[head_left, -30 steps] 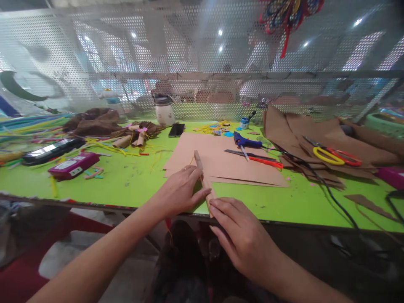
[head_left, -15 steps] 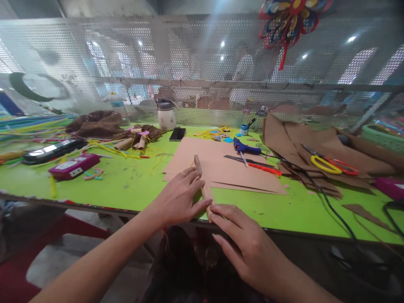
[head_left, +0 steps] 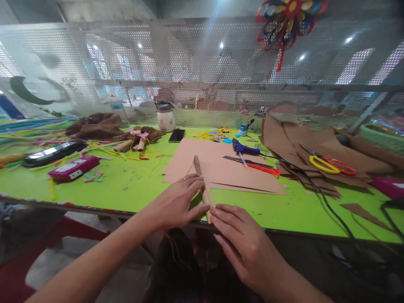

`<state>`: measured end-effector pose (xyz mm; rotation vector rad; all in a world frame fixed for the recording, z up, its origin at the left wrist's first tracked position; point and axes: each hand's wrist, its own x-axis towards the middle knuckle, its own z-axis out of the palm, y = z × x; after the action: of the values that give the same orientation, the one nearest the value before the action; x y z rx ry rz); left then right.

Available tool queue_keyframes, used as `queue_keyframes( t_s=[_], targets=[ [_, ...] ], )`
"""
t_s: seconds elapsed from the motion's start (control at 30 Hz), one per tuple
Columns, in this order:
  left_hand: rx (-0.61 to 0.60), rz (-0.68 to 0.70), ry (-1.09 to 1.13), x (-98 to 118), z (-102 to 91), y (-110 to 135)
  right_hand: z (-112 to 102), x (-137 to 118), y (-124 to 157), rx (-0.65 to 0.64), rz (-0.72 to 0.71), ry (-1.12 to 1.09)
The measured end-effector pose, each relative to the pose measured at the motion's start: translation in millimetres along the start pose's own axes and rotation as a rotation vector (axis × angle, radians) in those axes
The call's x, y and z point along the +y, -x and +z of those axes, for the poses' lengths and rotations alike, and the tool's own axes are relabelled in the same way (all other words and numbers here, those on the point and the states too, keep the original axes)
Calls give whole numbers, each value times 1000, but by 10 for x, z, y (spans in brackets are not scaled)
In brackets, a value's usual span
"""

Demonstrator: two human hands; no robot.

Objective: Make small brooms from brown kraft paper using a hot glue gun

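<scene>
A narrow brown paper roll (head_left: 207,198) lies slantwise at the table's front edge, its far tip over flat brown paper sheets (head_left: 217,153). My left hand (head_left: 175,204) rests across the roll's middle, fingers bent over it and thumb against its side. At the near end, my right hand (head_left: 249,237) presses its fingertips on the roll, close to the left thumb. A thin yellow string shows by the left fingers. On the sheets' right side are a blue glue gun (head_left: 245,147) and an orange-handled utility knife (head_left: 261,167).
Scissors (head_left: 325,163) lie on stacked brown paper (head_left: 290,139) at right, with a black cord (head_left: 328,202) trailing forward. A phone (head_left: 177,135), a jar (head_left: 166,117) and small paper rolls (head_left: 126,145) stand farther back. At left is a purple power strip (head_left: 74,168).
The view has shifted very slightly. My left fingers have drawn a little back along the roll, showing more of its far end. The right hand stays at the near end.
</scene>
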<state>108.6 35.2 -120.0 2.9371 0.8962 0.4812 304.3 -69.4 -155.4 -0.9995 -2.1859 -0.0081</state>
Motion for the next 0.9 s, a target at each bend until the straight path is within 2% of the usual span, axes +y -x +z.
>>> queue_keyframes(
  t_s=[0.2,0.33,0.47,0.6,0.67,0.73,0.83,0.9],
  targets=[
    [10,30,-30,26,-29,2,-4,9,90,-7,5,-9],
    [14,28,-42,50,-20,-13,-166,103,146,48,60,-77],
    [3,8,-57,57,-19,-17,-482,411,77,164,118,-1],
    [14,10,-65,52,-23,-3,-750,933,-91,229,199,139],
    [18,4,-77,43,-21,8,-832,1191,-183,167,286,218],
    [15,1,-81,29,-14,18,-887,1384,-273,44,378,314],
    [0,-4,-73,6,0,26,-939,1516,-397,-141,499,450],
    [-7,-14,-69,-3,6,26,-960,1540,-474,-211,519,485]
  ],
)
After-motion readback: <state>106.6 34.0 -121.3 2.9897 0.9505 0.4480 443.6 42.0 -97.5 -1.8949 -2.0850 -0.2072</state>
